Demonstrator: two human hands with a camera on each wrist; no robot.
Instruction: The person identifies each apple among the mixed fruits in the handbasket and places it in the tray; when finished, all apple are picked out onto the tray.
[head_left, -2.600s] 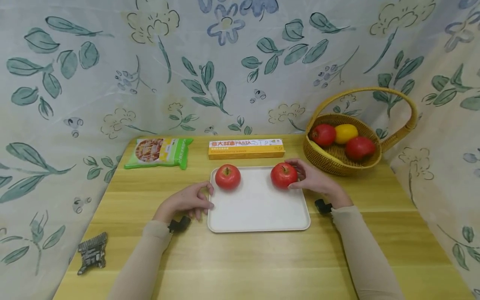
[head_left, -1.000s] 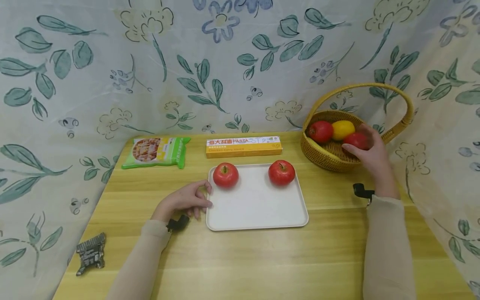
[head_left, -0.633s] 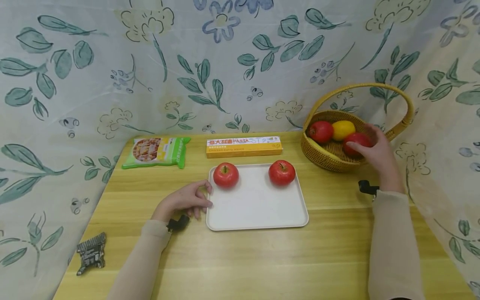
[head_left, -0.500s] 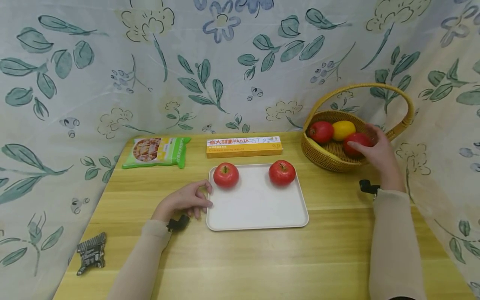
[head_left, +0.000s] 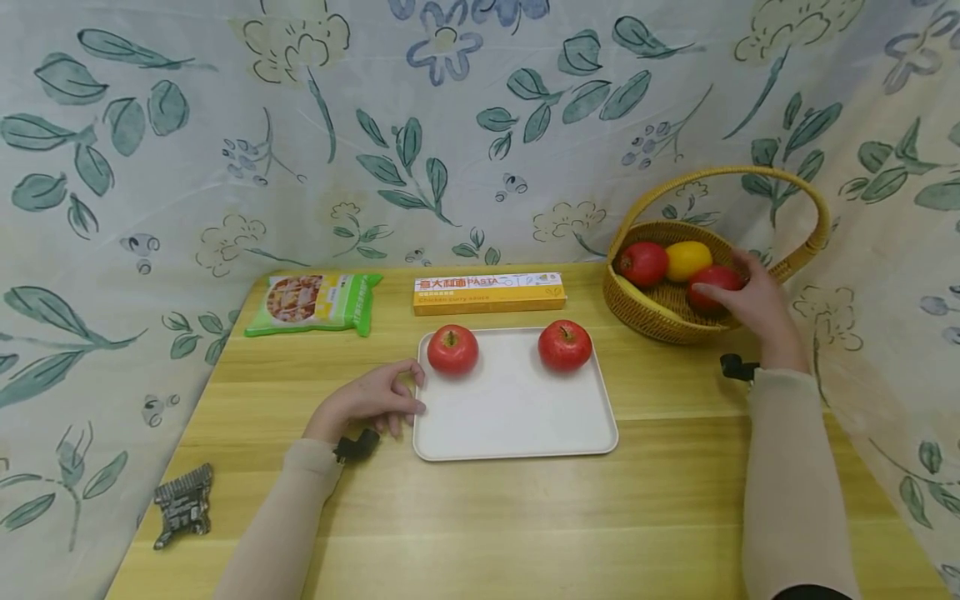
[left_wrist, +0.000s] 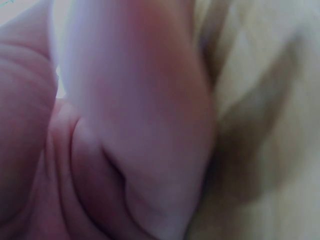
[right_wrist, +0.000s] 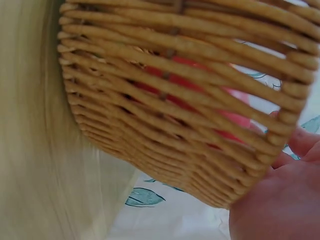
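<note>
My right hand [head_left: 763, 310] reaches over the right rim of the wicker basket [head_left: 637, 315]. Its thumb lies across the front of a dark red round fruit [head_left: 716, 297] and its fingers bend round the back. Through the weave in the right wrist view, red fruit [right_wrist: 185, 75] shows beside the hand [right_wrist: 285, 200]. At the left edge of the white tray [head_left: 510, 417], my left hand [head_left: 372, 395] rests with loosely bent fingers, thumb and forefinger tips at the rim. Two red apples, a left one [head_left: 452, 351] and a right one [head_left: 565, 346], sit on the tray.
Another dark red fruit [head_left: 643, 264], a yellow lemon-like fruit [head_left: 687, 261] and a banana-like one [head_left: 643, 298] lie in the basket under its tall handle [head_left: 813, 237]. Behind the tray are a pasta box [head_left: 489, 295] and a green food bag [head_left: 315, 305]. A dark packet [head_left: 183, 506] lies front left.
My right hand has left the right apple on the tray and moved right to the basket, round the dark red fruit there. Lately it shifted slightly rightward. The left hand has stayed put.
</note>
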